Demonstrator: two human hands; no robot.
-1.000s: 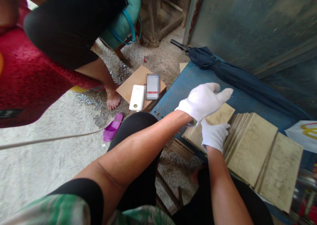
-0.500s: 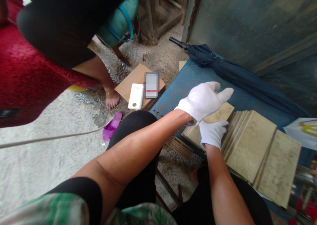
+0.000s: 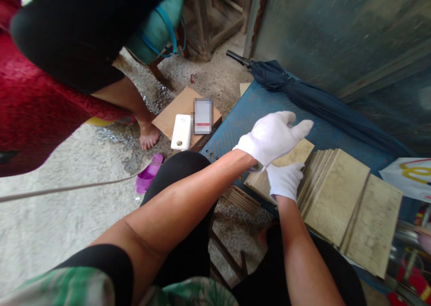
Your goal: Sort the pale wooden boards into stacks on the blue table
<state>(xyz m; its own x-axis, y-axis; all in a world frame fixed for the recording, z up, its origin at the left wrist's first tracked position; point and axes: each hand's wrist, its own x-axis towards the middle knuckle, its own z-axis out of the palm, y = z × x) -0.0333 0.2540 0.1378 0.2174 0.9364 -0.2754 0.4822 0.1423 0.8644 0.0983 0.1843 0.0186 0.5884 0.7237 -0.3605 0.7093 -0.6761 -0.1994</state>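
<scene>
My left hand [image 3: 274, 133], in a white glove, is held above the boards with thumb and fingers apart and nothing visible between them. Just below it, my right hand [image 3: 284, 182], also gloved, rests among the boards with its fingers spread. Its fingertips meet the near edges of a leaning stack of thin, pale yellowish boards [image 3: 338, 193]. Left of that hand lies a lower pile of similar boards [image 3: 261, 182], partly covered by both hands. Another board [image 3: 375, 225] leans at the right end of the row.
The boards lie on a blue bench [image 3: 232, 121], with a folded dark umbrella [image 3: 313, 99] along its back. A white bag [image 3: 409, 178] sits at right. On the floor are a cardboard box [image 3: 171, 110] bearing a white power bank [image 3: 181, 133] and a phone, plus a purple slipper [image 3: 149, 175]. Another person's bare foot [image 3: 149, 136] is nearby.
The whole view has shifted slightly, so everything appears a little further left. Both hands keep nearly the same pose over the boards. Part of an arm or hand now shows at the right edge.
</scene>
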